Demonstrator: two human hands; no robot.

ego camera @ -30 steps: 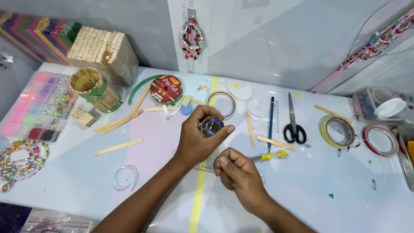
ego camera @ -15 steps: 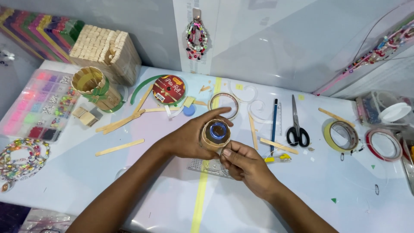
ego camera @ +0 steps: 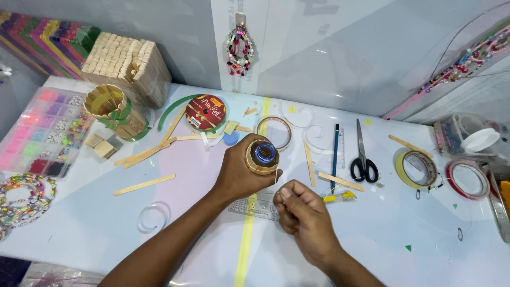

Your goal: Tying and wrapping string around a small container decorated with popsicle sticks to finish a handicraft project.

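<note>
My left hand (ego camera: 239, 172) is wrapped around a small tan spool (ego camera: 262, 157) with a blue centre and holds it upright above the white table (ego camera: 106, 228). My right hand (ego camera: 305, 223) is just below and right of the spool, fingers pinched together. A thin pale thread (ego camera: 277, 178) seems to run from the spool down to those fingertips. A clear ruler (ego camera: 248, 206) lies on the table under both hands.
Black scissors (ego camera: 363, 159), a blue pencil (ego camera: 334, 151) and two tape rolls (ego camera: 417, 167) lie to the right. A clear tape ring (ego camera: 273, 130), red ribbon roll (ego camera: 206, 111), craft-stick cup (ego camera: 114, 109), loose sticks (ego camera: 144, 184) and bead organiser (ego camera: 42, 133) are left.
My left hand has shifted its grip and turned the spool upright. My right hand drew back from the spool toward me, down and to the right.
</note>
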